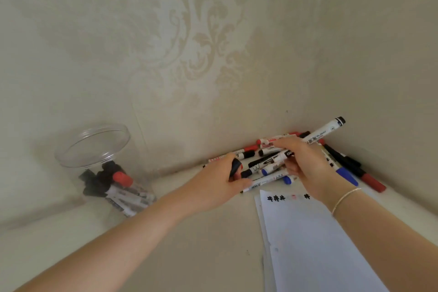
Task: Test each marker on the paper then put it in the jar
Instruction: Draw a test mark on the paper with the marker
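**pen_hoarder:** Markers, white-barrelled with black, red and blue caps [272, 163], sit heaped in the wall corner right under both hands. What's each hand doing?

**deskcam_dan:** Right hand [305, 163] is curled round a white marker with a black end [324, 133], which angles up and away past the knuckles. A thin bracelet [344, 199] shows on that wrist. Left hand [218, 182] reaches in palm-sideways, fingers pinching a black marker cap [235, 166].

**pen_hoarder:** And the jar?

**deskcam_dan:** Clear plastic jar [94, 147] stands well to the left of the left hand, several markers already inside. White paper sheets [312, 244] with a few test scribbles lie just below the right wrist. Bare beige tabletop [201, 256] lies between the forearms.
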A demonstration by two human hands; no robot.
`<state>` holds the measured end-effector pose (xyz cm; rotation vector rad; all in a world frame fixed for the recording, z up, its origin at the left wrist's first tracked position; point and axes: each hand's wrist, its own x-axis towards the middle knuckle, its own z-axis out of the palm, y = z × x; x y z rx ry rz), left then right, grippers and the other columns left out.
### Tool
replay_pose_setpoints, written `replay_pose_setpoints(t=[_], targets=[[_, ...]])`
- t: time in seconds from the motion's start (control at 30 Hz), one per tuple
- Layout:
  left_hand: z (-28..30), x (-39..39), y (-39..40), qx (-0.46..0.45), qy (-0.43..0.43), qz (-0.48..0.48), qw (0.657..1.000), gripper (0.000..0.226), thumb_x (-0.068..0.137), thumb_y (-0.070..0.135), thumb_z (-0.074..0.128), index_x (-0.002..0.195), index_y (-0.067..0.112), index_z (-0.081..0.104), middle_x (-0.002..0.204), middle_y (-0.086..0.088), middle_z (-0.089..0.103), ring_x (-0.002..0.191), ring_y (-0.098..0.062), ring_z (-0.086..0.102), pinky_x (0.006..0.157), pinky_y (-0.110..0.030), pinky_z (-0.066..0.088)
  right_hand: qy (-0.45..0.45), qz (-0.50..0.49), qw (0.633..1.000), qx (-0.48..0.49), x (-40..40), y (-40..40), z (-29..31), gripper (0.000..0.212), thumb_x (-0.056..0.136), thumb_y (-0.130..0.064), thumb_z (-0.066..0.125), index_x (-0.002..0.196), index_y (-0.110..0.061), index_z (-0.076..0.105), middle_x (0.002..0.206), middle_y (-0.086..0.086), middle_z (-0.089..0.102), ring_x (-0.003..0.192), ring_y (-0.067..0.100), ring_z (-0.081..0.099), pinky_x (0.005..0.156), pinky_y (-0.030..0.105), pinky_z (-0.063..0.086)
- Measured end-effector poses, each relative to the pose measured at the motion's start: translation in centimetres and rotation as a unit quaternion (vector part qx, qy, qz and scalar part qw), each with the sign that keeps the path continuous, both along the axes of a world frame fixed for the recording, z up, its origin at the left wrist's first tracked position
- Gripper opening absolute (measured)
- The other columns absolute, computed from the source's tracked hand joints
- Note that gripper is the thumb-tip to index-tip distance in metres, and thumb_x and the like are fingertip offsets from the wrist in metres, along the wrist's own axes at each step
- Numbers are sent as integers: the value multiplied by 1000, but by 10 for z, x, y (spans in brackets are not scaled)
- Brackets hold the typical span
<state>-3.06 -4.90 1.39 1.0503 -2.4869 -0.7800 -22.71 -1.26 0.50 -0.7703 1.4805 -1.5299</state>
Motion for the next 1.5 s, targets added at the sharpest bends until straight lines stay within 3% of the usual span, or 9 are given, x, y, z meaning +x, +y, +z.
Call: replay_pose_setpoints(t=[0.1,0.27,0.33,0.4,0.5,0.9,1.1,1.3,1.5], targets=[[-24,-23,13,-10,-13,-46,999,30,87,38,65,80,28,37,85,13,58,68,-2,51,62,-21,42,35,-78,996,12,-21,16,-18,29,82,-10,71,67,-13,47,54,3,46,40,12,34,41,23,32],[-50,-44,31,-110,-18,-123,986,26,89,46,58,96,22,54,83,13,54,74,-6,51,66,-24,44,119,-107,987,22,-37,35,-34,24,80,-9,73,65,-8,54,53,8,53,43,15,47,46,25,41],[-57,-49,33,-159,-17,-170,972,28,91,46,56,104,21,57,99,12,62,85,-5,54,74,-23,45,131,-124,983,35,-42,36,-39,26,84,-8,65,64,-10,49,52,8,49,37,12,45,43,24,39],[-63,-53,30,-215,-16,-215,953,21,93,46,52,87,26,49,119,14,64,96,-6,59,74,-22,45,152,-136,978,47,-43,35,-43,28,84,-7,60,62,-13,45,51,4,45,38,12,42,44,24,38],[-68,-56,25,-257,-22,-244,935,34,95,46,46,71,27,31,133,18,56,85,-9,65,62,-22,47,175,-161,970,44,-43,34,-49,30,82,-6,60,59,-14,42,56,4,44,52,15,39,52,26,36],[-72,-60,19,-276,-33,-270,922,36,95,43,45,66,22,40,137,23,50,55,-7,56,49,-20,30,212,-171,961,36,-41,36,-52,28,79,1,59,61,-10,40,59,6,40,58,16,37,57,29,35],[-73,-60,20,-268,-19,-266,926,37,94,42,47,64,24,34,136,22,51,55,-6,54,49,-16,28,208,-179,961,35,-44,37,-51,35,80,1,59,56,-12,38,56,2,40,51,12,35,50,23,34],[-75,-61,19,-277,-11,-262,924,37,93,40,49,64,24,32,135,22,52,60,-6,53,51,-17,30,226,-166,959,32,-42,36,-53,29,80,1,60,61,-9,40,58,5,40,57,15,38,56,27,37],[-75,-61,20,-268,-11,-261,927,38,93,41,48,63,22,36,135,21,52,57,-7,57,51,-22,42,233,-181,955,33,-42,35,-52,35,83,0,57,58,-11,36,57,2,39,52,12,36,54,24,37]])
